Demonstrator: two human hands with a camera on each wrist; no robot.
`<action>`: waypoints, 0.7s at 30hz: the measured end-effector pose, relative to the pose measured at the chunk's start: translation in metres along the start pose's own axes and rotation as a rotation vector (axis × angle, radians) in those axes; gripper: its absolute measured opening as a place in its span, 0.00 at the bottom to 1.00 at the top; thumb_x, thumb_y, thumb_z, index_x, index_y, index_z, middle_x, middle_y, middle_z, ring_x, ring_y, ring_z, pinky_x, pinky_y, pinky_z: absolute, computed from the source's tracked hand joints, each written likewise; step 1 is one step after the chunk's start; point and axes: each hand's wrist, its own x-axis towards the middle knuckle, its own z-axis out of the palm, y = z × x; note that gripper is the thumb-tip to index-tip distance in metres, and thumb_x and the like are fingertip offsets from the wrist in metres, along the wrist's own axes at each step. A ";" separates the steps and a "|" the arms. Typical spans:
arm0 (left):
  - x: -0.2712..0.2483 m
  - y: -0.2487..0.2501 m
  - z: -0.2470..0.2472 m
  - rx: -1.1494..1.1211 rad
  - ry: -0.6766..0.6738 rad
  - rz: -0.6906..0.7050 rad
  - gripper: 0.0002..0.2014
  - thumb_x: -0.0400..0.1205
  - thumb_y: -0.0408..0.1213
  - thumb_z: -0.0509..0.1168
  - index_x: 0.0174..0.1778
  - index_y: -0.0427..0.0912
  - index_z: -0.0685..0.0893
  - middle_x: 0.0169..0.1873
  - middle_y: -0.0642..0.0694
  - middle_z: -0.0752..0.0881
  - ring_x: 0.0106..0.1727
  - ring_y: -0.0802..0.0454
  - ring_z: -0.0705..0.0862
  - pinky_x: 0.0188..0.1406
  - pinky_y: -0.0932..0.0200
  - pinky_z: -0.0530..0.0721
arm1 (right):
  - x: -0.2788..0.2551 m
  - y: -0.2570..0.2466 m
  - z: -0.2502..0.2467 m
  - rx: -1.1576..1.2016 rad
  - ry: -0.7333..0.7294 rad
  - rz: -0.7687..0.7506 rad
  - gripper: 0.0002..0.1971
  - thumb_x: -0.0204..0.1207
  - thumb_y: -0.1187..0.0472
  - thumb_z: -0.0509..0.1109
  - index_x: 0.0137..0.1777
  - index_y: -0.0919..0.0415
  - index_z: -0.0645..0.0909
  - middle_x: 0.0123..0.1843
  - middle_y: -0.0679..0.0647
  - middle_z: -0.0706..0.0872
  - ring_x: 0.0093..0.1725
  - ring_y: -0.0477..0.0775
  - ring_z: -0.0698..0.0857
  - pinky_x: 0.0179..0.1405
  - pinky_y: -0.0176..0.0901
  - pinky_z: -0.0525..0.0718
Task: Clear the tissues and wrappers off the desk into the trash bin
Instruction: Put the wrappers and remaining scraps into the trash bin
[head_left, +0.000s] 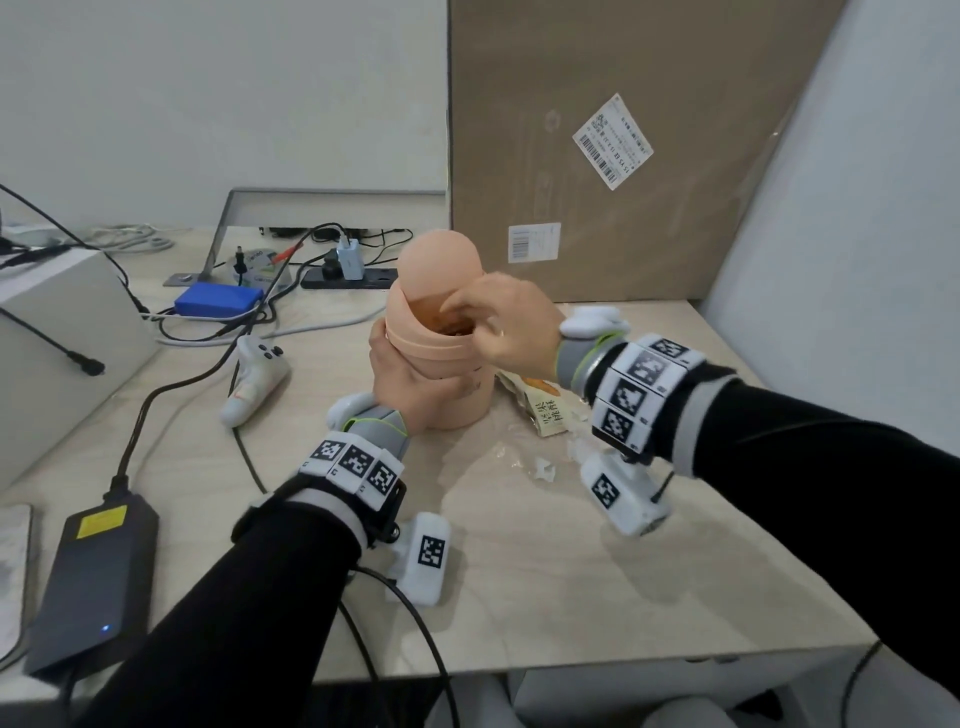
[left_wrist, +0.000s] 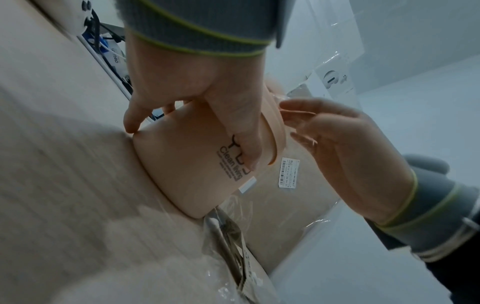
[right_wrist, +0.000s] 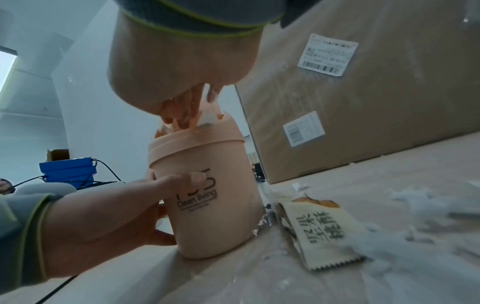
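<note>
A peach trash bin (head_left: 452, 389) with a tipped-back swing lid stands mid-desk. My left hand (head_left: 400, 376) grips its body from the left, thumb across the printed front (right_wrist: 182, 179). My right hand (head_left: 470, 319) hovers over the bin's mouth with its fingertips (right_wrist: 182, 117) bunched and pointing down into the opening. A white tissue scrap (right_wrist: 209, 120) shows among them. A cream snack wrapper (head_left: 545, 410) with dark characters lies just right of the bin (right_wrist: 322, 230). Torn tissue bits (head_left: 543, 467) and clear film (head_left: 498, 452) lie in front of it.
A tall cardboard box (head_left: 597, 145) leans at the back right. Left of the bin lie a white controller (head_left: 254, 379), black cables, a blue pack (head_left: 218, 301), a power strip (head_left: 348, 278) and a dark power brick (head_left: 98, 571). A grey case (head_left: 57, 338) stands far left.
</note>
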 end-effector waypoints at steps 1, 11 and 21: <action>-0.001 0.001 0.000 0.001 -0.006 0.000 0.65 0.45 0.56 0.78 0.78 0.51 0.51 0.71 0.47 0.68 0.72 0.50 0.71 0.72 0.46 0.75 | -0.010 -0.005 -0.005 0.024 0.054 -0.064 0.22 0.62 0.72 0.57 0.52 0.64 0.86 0.51 0.54 0.89 0.53 0.51 0.81 0.50 0.25 0.69; -0.002 0.002 0.000 -0.012 -0.026 -0.021 0.66 0.43 0.56 0.77 0.78 0.49 0.52 0.70 0.46 0.70 0.70 0.50 0.72 0.72 0.48 0.74 | 0.006 -0.023 0.008 0.030 0.177 0.212 0.10 0.70 0.70 0.65 0.50 0.64 0.83 0.50 0.62 0.87 0.49 0.62 0.84 0.46 0.46 0.77; -0.002 0.004 0.002 -0.002 -0.020 -0.064 0.67 0.44 0.57 0.77 0.79 0.54 0.50 0.72 0.45 0.68 0.72 0.48 0.71 0.72 0.45 0.74 | 0.028 -0.029 0.023 -0.010 -0.382 0.417 0.32 0.81 0.35 0.45 0.61 0.59 0.80 0.63 0.59 0.80 0.74 0.61 0.67 0.78 0.47 0.53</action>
